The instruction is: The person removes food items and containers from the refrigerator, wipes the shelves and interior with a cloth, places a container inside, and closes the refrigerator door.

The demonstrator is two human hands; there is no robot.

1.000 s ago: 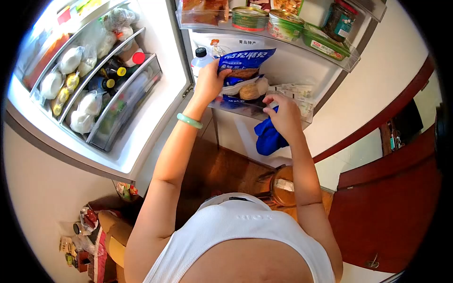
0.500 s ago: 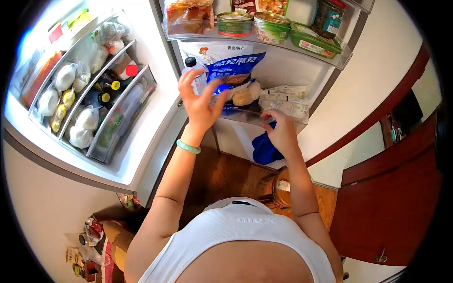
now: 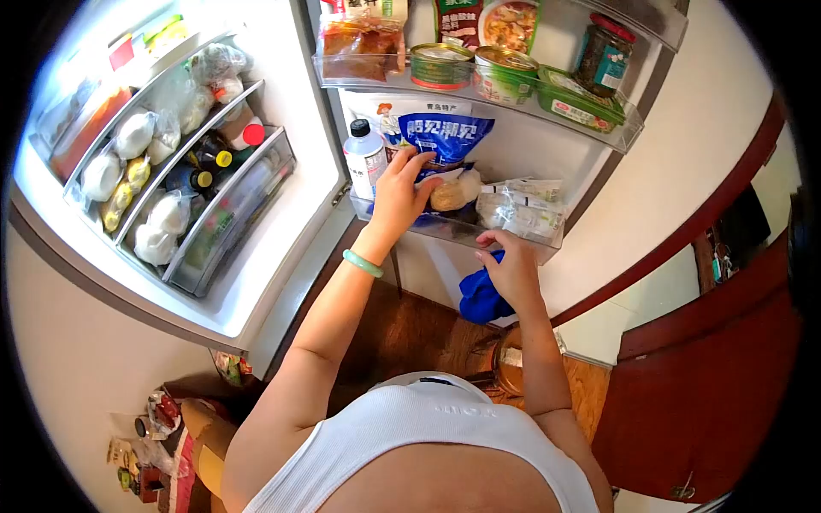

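My left hand (image 3: 400, 198), with a green bangle on the wrist, reaches into the lower door shelf (image 3: 445, 229) of the fridge. Its fingers are apart and lie over the front of a blue printed bag (image 3: 445, 135); whether they press on it I cannot tell. Close by the thumb is a tan, round item in clear plastic (image 3: 448, 195). A white bottle with a black cap (image 3: 366, 162) stands left of the hand. Below the shelf's right part, my right hand (image 3: 513, 272) is closed on a blue cloth (image 3: 482, 296), which hangs down.
Clear-wrapped packets (image 3: 522, 207) fill the shelf's right end. Above, another door shelf (image 3: 342, 73) bears tins, a green box and a dark jar (image 3: 604, 56). Left, the lit fridge compartment (image 3: 256, 265) holds bagged food and bottles. A round brown stool-like object (image 3: 510, 363) stands on the floor.
My left hand has moved from in front of the shelf onto the blue bag. My right hand stays below the shelf with the cloth. The view has shifted slightly.
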